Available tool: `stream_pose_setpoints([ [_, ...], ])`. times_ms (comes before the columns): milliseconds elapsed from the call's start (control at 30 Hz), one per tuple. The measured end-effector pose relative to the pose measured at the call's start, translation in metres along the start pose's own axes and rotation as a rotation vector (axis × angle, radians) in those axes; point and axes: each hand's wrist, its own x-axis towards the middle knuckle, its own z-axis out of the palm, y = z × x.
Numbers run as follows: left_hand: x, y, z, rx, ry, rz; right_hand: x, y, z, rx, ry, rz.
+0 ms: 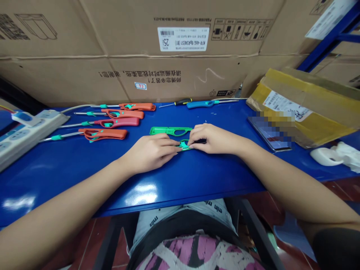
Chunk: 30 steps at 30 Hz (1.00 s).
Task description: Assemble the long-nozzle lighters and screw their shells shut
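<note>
A green lighter half (185,144), with a pale green trigger piece in it, lies low over the blue table between my two hands. My left hand (153,152) has its fingers closed around its left end. From the other side, my right hand (212,138) pinches at the lighter half near the trigger piece; its fingers cover that end. Just behind them a second green casing half (163,130) rests on the table, its hollow inner side up, and the right hand hides its right end. Small parts under the fingertips cannot be made out.
Several orange and red long-necked lighters (112,134) lie at the left beside a white power strip (17,138). A screwdriver (182,101) and a blue lighter (201,104) lie along the back, against a large carton (126,37). On the right are a phone (266,131) and a taped box (323,108).
</note>
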Motion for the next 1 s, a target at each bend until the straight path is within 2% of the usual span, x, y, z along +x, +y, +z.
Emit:
stream_pose_setpoints([
  [100, 0.000, -0.001, 0.002, -0.013, 0.023, -0.014, 0.000, 0.000, 0.000, 0.011, -0.004, 0.008],
  [600, 0.001, 0.000, 0.001, 0.038, -0.034, -0.012, -0.001, -0.002, -0.001, 0.025, -0.008, 0.021],
  [833, 0.000, -0.001, -0.003, 0.021, -0.061, -0.026, -0.007, -0.002, -0.016, 0.043, 0.038, 0.062],
  [1000, 0.000, -0.002, -0.006, -0.049, -0.074, -0.066, -0.011, 0.002, -0.025, -0.001, -0.024, 0.119],
])
